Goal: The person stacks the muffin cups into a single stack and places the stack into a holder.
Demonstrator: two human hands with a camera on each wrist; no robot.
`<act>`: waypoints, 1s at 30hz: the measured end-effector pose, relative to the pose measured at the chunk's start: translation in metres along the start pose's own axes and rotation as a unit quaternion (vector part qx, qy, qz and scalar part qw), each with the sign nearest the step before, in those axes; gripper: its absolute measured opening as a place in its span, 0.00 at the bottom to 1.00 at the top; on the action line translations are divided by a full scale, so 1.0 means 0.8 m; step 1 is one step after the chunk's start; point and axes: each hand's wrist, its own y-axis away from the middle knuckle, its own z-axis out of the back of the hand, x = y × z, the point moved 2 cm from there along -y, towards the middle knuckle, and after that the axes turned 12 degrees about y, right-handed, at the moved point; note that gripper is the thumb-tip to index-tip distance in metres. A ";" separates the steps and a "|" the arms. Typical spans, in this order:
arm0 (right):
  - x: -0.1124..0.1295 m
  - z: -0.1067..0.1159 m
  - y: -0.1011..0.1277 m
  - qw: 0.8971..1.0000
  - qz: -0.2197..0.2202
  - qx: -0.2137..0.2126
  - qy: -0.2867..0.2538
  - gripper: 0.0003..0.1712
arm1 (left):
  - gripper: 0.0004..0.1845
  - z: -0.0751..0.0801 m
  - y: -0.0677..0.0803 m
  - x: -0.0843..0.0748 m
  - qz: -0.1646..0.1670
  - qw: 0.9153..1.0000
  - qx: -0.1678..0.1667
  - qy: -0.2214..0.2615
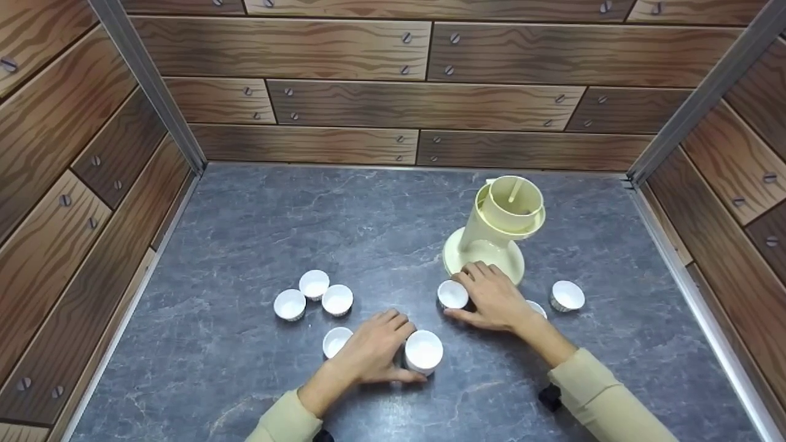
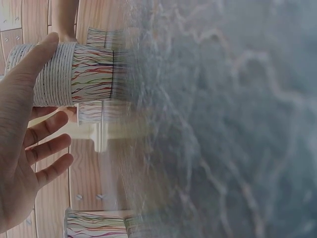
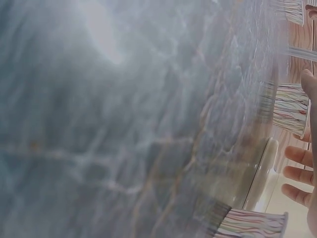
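My left hand (image 1: 373, 348) grips a stack of nested white paper cups (image 1: 424, 353) standing on the table. In the left wrist view, the thumb lies along the many stacked rims (image 2: 54, 69), and thin coloured wavy lines decorate the lowest cup. My right hand (image 1: 491, 299) holds a single paper cup (image 1: 453, 295) between thumb and forefinger, up and right of the stack. The right wrist view shows that cup (image 3: 291, 106) upright on the table, the other fingers (image 3: 297, 173) spread beside it. Just beyond the right hand stands a pale yellow plastic stand (image 1: 488, 236) with a round base.
Several single cups stand at left: a group of three including one cup (image 1: 290, 305), and another cup (image 1: 337, 341) partly behind my left hand. At right are a cup (image 1: 567, 296) and one mostly hidden by my right wrist. Wood-patterned walls (image 1: 344, 49) enclose the table (image 1: 276, 209).
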 end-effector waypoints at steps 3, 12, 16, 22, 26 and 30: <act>-0.001 0.002 0.001 1.000 -0.003 0.001 -0.003 0.40 | 0.38 0.000 0.000 0.000 -0.001 1.000 -0.001 -0.002; -0.001 0.011 0.005 1.000 -0.003 -0.011 0.002 0.39 | 0.38 0.000 -0.001 0.000 0.000 1.000 0.004 -0.008; 0.000 0.016 0.005 1.000 -0.002 -0.016 0.002 0.39 | 0.38 0.001 -0.002 0.000 0.001 1.000 0.005 -0.011; 0.002 0.025 0.007 1.000 0.004 -0.029 -0.004 0.39 | 0.38 0.001 -0.002 0.000 0.004 1.000 0.010 -0.008; 0.003 0.032 0.009 0.999 0.009 -0.042 -0.005 0.39 | 0.39 0.001 -0.002 0.001 0.003 1.000 0.010 -0.004; 0.003 0.038 0.010 0.998 0.015 -0.054 -0.001 0.40 | 0.39 0.000 -0.003 0.001 0.000 1.000 0.008 -0.005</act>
